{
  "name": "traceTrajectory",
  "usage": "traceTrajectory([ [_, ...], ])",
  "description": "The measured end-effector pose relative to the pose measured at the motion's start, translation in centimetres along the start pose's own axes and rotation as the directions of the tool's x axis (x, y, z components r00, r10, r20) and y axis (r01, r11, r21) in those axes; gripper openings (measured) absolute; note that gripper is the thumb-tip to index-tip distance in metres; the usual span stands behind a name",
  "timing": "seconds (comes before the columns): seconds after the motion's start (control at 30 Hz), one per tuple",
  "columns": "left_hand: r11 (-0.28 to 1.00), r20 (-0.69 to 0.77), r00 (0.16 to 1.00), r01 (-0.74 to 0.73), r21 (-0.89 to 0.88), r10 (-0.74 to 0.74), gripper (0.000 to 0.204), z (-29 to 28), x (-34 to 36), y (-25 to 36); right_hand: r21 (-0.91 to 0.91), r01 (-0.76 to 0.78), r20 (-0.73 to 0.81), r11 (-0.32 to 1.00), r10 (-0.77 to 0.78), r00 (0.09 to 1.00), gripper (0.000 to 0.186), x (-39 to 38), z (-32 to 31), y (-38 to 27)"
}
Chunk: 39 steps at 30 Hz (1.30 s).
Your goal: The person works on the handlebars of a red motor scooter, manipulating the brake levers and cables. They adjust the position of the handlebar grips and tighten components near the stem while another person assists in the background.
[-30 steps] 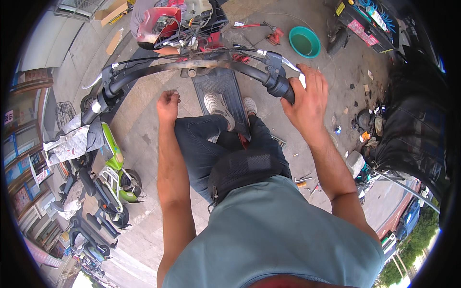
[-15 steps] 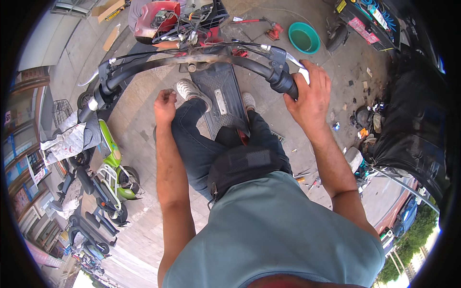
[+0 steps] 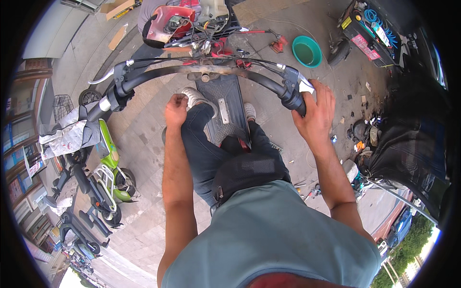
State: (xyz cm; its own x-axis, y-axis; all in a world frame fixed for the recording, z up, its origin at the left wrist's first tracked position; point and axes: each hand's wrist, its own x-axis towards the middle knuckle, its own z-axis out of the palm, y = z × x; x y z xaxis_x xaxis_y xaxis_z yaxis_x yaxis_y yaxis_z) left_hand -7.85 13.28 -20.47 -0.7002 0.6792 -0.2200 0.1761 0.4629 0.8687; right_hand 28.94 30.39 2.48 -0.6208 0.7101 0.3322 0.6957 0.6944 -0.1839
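Note:
A black handlebar [image 3: 163, 76] curves across the scooter in front of me, over its dark footboard [image 3: 218, 96]. At its right end my right hand [image 3: 318, 115] is closed about the grip [image 3: 294, 102], thumb along the end and fingers over the tip of the silver brake lever [image 3: 304, 82]. My left hand [image 3: 175, 111] hovers near my left knee, away from the bar, with its fingers curled together; whatever they hold, if anything, is hidden. The left grip [image 3: 100, 108] and left brake lever [image 3: 102, 77] have no hand on them.
Beyond the bar, another person [image 3: 150, 14] is beside a red shell with exposed wires [image 3: 168, 24]. A green basin [image 3: 307, 51] of liquid and a red tool [image 3: 277, 44] lie beyond. Parked scooters [image 3: 113, 163] line the left; litter [image 3: 360, 144] and a black cover [image 3: 408, 153] lie right.
The handlebar and my right hand appear slightly lower and farther right in the view. My left hand has shifted slightly down and right, its fingers still curled.

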Motion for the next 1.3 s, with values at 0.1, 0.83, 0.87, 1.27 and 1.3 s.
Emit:
traceTrajectory([
  [0.1,1.000,-0.003,1.000,0.016,-0.004,-0.016,0.019,-0.2,0.6,-0.9,0.020,0.026,0.000,0.999,-0.026,1.000,0.046,1.0,-0.1,-0.4],
  [0.83,0.997,-0.020,1.000,0.015,0.071,-0.013,0.024,0.3,0.3,-0.4,0.048,0.045,0.045,0.998,-0.047,0.998,0.047,0.8,-0.2,-0.2],
  [0.87,0.998,-0.019,1.000,0.025,0.057,-0.024,0.023,0.2,-0.1,-0.6,0.055,0.050,0.054,0.997,-0.053,0.997,0.049,0.9,-0.3,-0.5],
  [1.27,0.993,-0.043,0.998,0.049,0.106,-0.045,0.024,-0.5,-0.3,1.6,0.986,0.166,-0.159,-0.002,-0.305,0.939,0.044,4.1,-8.9,-11.8],
  [1.3,0.995,-0.028,0.999,0.029,0.093,-0.026,0.024,0.2,-0.3,1.5,0.973,0.228,-0.194,0.036,-0.403,0.894,0.040,4.0,-9.5,-11.9],
])
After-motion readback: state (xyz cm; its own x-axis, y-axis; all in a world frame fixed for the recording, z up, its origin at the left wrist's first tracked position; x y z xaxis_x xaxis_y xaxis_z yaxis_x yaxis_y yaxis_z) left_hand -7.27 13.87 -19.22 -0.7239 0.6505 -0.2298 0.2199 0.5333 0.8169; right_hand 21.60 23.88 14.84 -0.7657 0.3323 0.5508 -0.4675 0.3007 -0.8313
